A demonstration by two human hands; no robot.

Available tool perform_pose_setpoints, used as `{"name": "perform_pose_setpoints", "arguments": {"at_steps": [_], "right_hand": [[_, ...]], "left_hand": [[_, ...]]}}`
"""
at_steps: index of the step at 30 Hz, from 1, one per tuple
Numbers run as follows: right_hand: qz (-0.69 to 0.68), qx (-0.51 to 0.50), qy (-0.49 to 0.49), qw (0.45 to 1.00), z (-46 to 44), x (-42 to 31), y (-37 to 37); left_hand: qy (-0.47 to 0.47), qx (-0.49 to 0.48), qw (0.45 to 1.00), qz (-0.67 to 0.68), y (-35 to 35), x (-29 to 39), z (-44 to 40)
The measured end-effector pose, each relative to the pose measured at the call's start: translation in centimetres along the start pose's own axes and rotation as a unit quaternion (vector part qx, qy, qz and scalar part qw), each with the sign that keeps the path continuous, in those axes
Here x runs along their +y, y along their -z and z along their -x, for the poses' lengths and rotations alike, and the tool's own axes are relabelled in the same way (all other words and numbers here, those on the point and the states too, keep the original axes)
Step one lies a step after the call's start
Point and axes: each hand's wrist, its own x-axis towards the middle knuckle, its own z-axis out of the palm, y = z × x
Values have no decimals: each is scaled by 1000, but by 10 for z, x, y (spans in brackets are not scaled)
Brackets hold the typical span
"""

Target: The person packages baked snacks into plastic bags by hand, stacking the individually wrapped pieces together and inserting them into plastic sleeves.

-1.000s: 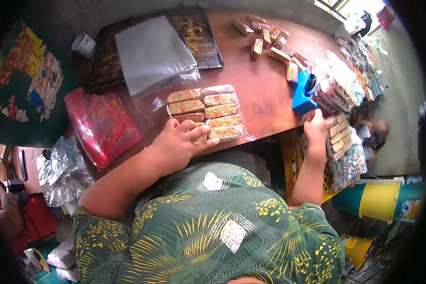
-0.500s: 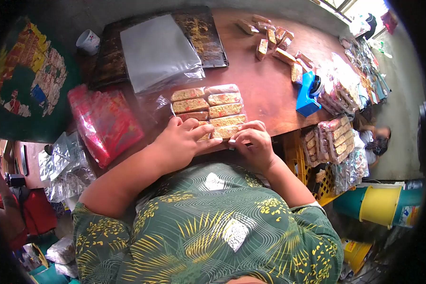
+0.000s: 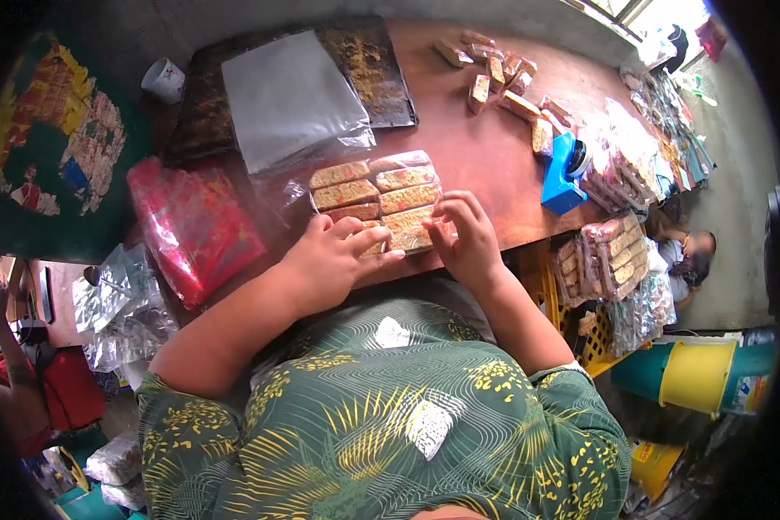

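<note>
In front of me a clear plastic bag of snack bars point(image 3: 409, 199) lies at the table's near edge, its golden bars in two columns. My left hand point(image 3: 328, 262) rests over the bag's lower left part, fingers spread across the bars and thumb along the near edge. At the lower right side, my right hand point(image 3: 466, 236) has its fingers bent and drawn together at the plastic. What lies between those fingertips is too small to make out. Part of the left column is hidden under my left hand.
Loose wrapped bars point(image 3: 520, 102) are scattered at the back right, near a blue tape dispenser point(image 3: 565, 182). More packed bags point(image 3: 614, 256) stand at the right edge. Clear plastic sheets point(image 3: 290, 95) lie on a dark tray point(image 3: 390, 87), with red plastic point(image 3: 195, 230) at left.
My right hand has moved up from the bag's near edge to its lower right side. My left hand has stayed almost in place.
</note>
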Motion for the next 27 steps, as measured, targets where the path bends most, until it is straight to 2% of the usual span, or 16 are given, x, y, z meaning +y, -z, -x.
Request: {"name": "perform_pose_setpoints", "arguments": {"at_steps": [2, 3, 5, 9, 13, 16, 18, 19, 21, 22, 23, 24, 26, 27], "right_hand": [[55, -23, 107, 992, 4, -8, 7], [73, -72, 115, 988, 9, -8, 9], [106, -91, 109, 984, 18, 5, 5], [101, -97, 104, 985, 21, 14, 3], [83, -120, 91, 985, 17, 9, 12], [72, -50, 64, 994, 16, 7, 27], [70, 95, 76, 990, 16, 25, 44], [151, 160, 83, 972, 14, 33, 60], [123, 309, -116, 936, 28, 66, 77], [64, 342, -196, 917, 34, 93, 91], [43, 381, -216, 898, 33, 114, 99], [59, 383, -282, 878, 36, 132, 109], [-87, 390, -355, 845, 44, 182, 123], [-127, 352, -422, 825, 40, 179, 130]], "left_hand": [[-1, 20, 1000, 3, -2, 0, 3], [1, 42, 999, 15, -5, -1, 5], [1, 86, 995, 41, -12, -2, 12], [123, 200, 964, 126, -4, 20, 36], [167, 228, 950, 130, -24, 24, 58], [189, 245, 932, 189, -26, 26, 56], [188, 260, 923, 213, -29, 24, 56], [188, 266, 918, 226, -30, 23, 56], [185, 277, 915, 226, -30, 24, 54], [184, 283, 914, 226, -30, 24, 53], [187, 283, 912, 231, -29, 25, 53], [191, 284, 910, 235, -29, 27, 53], [198, 279, 907, 245, -27, 27, 53], [202, 273, 907, 251, -26, 27, 54]]}}
